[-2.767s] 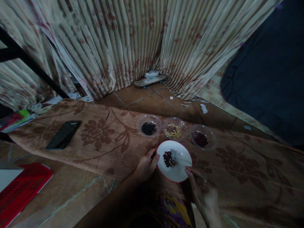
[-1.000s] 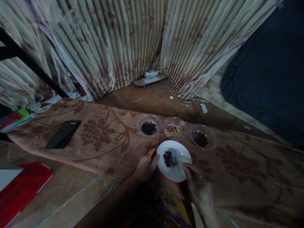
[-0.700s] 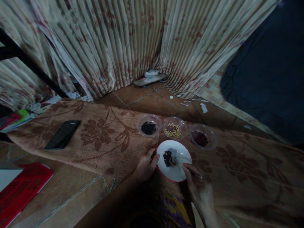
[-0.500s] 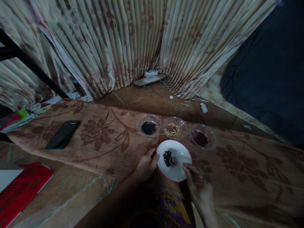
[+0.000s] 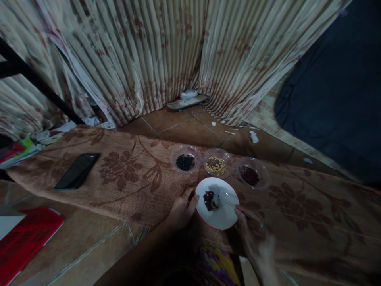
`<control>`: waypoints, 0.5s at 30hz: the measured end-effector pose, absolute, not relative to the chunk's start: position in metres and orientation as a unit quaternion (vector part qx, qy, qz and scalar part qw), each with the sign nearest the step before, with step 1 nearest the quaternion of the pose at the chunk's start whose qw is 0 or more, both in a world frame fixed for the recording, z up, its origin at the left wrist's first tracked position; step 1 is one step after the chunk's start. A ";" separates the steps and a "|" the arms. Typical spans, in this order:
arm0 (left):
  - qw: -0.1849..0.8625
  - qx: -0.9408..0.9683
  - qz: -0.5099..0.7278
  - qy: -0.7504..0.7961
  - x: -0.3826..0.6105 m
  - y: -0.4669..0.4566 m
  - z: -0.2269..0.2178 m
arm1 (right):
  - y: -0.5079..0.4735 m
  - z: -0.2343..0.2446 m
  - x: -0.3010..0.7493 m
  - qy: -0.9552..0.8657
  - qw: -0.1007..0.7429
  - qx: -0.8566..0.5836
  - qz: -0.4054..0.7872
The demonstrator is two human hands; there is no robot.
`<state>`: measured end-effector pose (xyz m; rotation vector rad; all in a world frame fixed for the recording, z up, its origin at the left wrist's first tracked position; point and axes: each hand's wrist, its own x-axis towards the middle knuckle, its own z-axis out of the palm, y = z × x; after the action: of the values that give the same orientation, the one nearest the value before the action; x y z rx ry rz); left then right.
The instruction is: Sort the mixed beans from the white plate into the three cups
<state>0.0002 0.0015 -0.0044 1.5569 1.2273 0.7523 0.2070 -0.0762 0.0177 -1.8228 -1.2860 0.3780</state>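
A white plate (image 5: 224,218) with a red rim holds a small heap of mixed dark and pale beans (image 5: 210,201), left of its middle. My left hand (image 5: 183,208) is closed on the plate's left edge, thumb over the rim. A thin metal spoon (image 5: 228,203) reaches over the plate from the right, and my right hand (image 5: 248,226) is closed around its handle. The spoon's tip is near the heap and hard to make out. Behind the plate stand three clear plastic bowls: one with black beans (image 5: 185,162), one with yellow beans (image 5: 216,165), one with dark red beans (image 5: 250,175).
A brown flowered cloth (image 5: 125,202) covers the long table. On its left part lies a black phone (image 5: 77,171). Beyond are a striped curtain (image 5: 149,51), a skateboard (image 5: 187,102) and white scraps (image 5: 254,137) on the tiled floor. A red bag (image 5: 32,238) lies at lower left.
My right hand and the spoon have shifted slightly right, away from the heap. The beans look a little more gathered. My left hand stays on the plate's edge.
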 end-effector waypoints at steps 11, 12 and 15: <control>0.492 0.636 0.315 0.504 0.000 0.002 -0.001 | -0.036 0.057 0.279 -0.432 0.513 -0.738 -0.077; 0.493 0.636 0.312 0.505 0.000 0.002 -0.001 | -0.037 0.057 0.278 -0.425 0.519 -0.738 -0.072; 0.497 0.635 0.310 0.504 0.000 0.002 -0.001 | -0.044 0.054 0.267 -0.404 0.551 -0.728 -0.047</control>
<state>0.0003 0.0023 -0.0012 1.5369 1.2206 0.7499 0.2671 -0.0441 0.0545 -1.7228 -0.9558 -0.1111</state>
